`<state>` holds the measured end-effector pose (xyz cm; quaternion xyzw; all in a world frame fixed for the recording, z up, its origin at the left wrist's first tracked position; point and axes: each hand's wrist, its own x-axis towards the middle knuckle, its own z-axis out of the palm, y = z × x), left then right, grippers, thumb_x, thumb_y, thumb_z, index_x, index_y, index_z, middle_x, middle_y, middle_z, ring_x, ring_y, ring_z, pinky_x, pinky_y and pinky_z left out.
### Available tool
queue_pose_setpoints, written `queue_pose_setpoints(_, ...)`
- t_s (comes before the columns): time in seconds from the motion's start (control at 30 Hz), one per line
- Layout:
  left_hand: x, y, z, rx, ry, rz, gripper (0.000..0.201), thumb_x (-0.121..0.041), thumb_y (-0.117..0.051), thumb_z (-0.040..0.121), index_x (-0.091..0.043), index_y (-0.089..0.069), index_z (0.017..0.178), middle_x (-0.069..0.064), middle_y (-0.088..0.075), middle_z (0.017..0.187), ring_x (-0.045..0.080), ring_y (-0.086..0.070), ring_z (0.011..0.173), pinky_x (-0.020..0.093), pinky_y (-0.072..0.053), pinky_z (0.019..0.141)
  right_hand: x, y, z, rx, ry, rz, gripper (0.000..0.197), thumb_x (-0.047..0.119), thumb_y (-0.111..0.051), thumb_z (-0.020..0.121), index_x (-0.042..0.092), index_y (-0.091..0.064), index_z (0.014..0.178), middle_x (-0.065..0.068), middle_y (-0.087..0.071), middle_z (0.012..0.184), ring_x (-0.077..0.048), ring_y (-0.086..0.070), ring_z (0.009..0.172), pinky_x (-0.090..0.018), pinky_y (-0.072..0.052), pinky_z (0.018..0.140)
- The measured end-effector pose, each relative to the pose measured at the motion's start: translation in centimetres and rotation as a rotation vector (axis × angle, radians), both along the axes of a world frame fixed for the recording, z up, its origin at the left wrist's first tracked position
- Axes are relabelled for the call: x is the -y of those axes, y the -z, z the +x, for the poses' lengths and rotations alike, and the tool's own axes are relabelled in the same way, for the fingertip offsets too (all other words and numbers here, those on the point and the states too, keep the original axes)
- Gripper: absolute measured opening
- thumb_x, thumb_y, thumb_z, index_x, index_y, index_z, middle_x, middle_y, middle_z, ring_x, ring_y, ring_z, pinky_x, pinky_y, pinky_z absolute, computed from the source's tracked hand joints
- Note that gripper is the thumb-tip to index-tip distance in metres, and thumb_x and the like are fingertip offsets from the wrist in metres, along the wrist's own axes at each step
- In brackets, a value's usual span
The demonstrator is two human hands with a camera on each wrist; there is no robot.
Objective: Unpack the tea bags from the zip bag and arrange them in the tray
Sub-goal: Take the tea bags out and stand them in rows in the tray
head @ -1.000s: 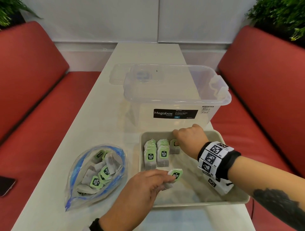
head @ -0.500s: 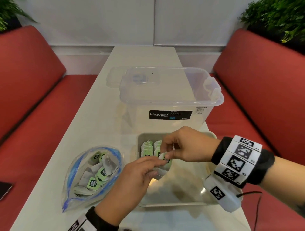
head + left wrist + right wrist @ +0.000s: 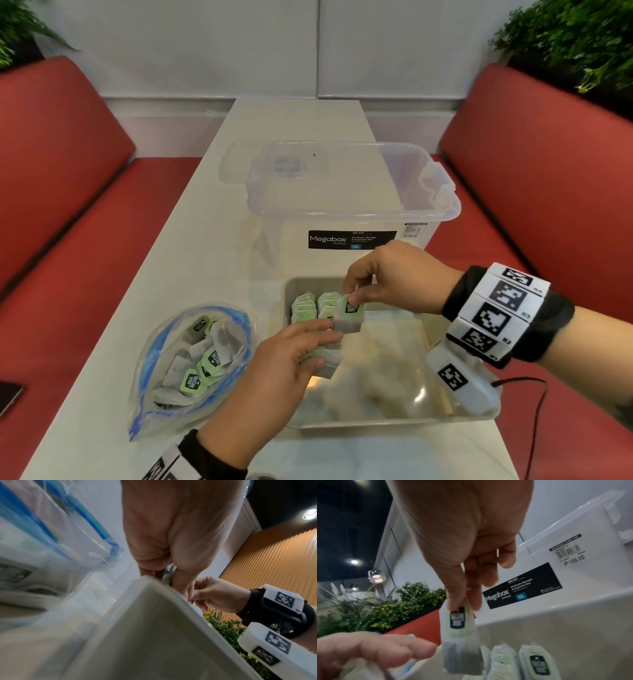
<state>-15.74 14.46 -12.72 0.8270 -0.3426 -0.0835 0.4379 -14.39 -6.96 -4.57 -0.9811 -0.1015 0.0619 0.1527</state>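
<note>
Over the far left corner of the tray (image 3: 424, 423), right hand (image 3: 394, 277) pinched the top of a tea bag (image 3: 348, 313) between thumb and forefinger, green tag facing up, bag hanging just above the two rows of tea bags (image 3: 313, 305) already stood on edge there. From the right wrist view, same bag (image 3: 460, 632) dangled from the thumb tip, other fingers loosely curled behind it, rows visible below.

Left hand (image 3: 274, 370) reached in from the tray's near left side, forefinger stretched out and touching the hanging bag's lower corner, thumb tucked under. Clamped something pale beneath the fingers too (more tea bags by the look, though mostly hidden). Left wrist view showed fingers closed around a small greenish scrap (image 3: 169, 574) right at the tray's rim (image 3: 154, 588), blurred, hard to call.

Beside the tray on the left, lay the zip bag (image 3: 164, 404), mouth open with blue seal showing, plenty of green-tagged tea bags (image 3: 202, 366) heaped inside. Not touched by either hand.

Behind the tray stood a clear storage box (image 3: 352, 205) with a black Megabox label, lid (image 3: 239, 161) lying behind it. All on a white table (image 3: 191, 267), red benches (image 3: 548, 205) either side. Dark phone (image 3: 8, 397) at the left edge of the head view. Marker bands on both wrists.
</note>
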Motion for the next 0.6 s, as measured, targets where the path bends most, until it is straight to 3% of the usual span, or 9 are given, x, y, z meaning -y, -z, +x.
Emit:
queue_pose_setpoints(0.13, -0.3, 0.6, -0.3, -0.009, 0.013, -0.006, 0.053, -0.001, -0.063, 0.084, -0.051, -0.064, 0.101, -0.035, -0.053, 0.117, -0.016, -0.044, 0.115, 0.000, -0.030, 0.092, 0.9, 1.0, 1.2, -0.076, 0.077, -0.188, 0.011, 0.034, -0.070, 0.080, 0.032, -0.072, 0.090, 0.013, -0.059, 0.072, -0.006, -0.051, 0.073, -0.024, -0.039, 0.063)
queue_pose_setpoints(0.23, -0.3, 1.0, -0.5, 0.001, 0.011, -0.033, 0.059, -0.001, -0.063, 0.084, -0.049, -0.051, 0.116, -0.035, -0.054, 0.117, -0.013, -0.049, 0.113, 0.001, -0.032, 0.092, 0.8, 2.4, 2.0, -0.113, 0.056, -0.364, 0.014, 0.030, -0.065, 0.084, 0.031, -0.070, 0.098, 0.009, -0.067, 0.092, -0.013, -0.058, 0.087, -0.023, -0.036, 0.067)
queue_pose_setpoints(0.3, -0.4, 1.1, -0.5, -0.003, 0.013, -0.055, 0.057, 0.000, -0.063, 0.084, -0.046, -0.052, 0.116, -0.033, -0.056, 0.117, -0.012, -0.050, 0.112, 0.001, -0.034, 0.091, 0.6, 3.3, 2.5, -0.125, 0.042, -0.443, 0.017, 0.027, -0.062, 0.087, 0.030, -0.068, 0.103, 0.007, -0.068, 0.101, -0.016, -0.059, 0.096, -0.023, -0.035, 0.069)
queue_pose_setpoints(0.43, -0.5, 1.2, -0.6, -0.018, 0.029, -0.073, 0.056, 0.001, -0.061, 0.085, -0.044, -0.050, 0.117, -0.028, -0.055, 0.120, -0.011, -0.050, 0.112, 0.001, -0.037, 0.088, 0.1, 4.6, 3.2, -0.157, 0.045, -0.499, 0.016, 0.023, -0.059, 0.088, 0.027, -0.067, 0.101, -0.001, -0.066, 0.103, -0.023, -0.060, 0.096, -0.026, -0.037, 0.069)
queue_pose_setpoints(0.6, -0.5, 1.3, -0.5, 0.005, 0.033, -0.050, 0.054, -0.003, -0.062, 0.085, -0.044, -0.051, 0.118, -0.030, -0.053, 0.120, -0.010, -0.050, 0.114, 0.008, -0.038, 0.094, -0.2, 5.5, 3.4, -0.184, 0.044, -0.530, 0.017, 0.022, -0.054, 0.090, 0.023, -0.066, 0.102, -0.005, -0.065, 0.104, -0.026, -0.060, 0.094, -0.027, -0.038, 0.070)
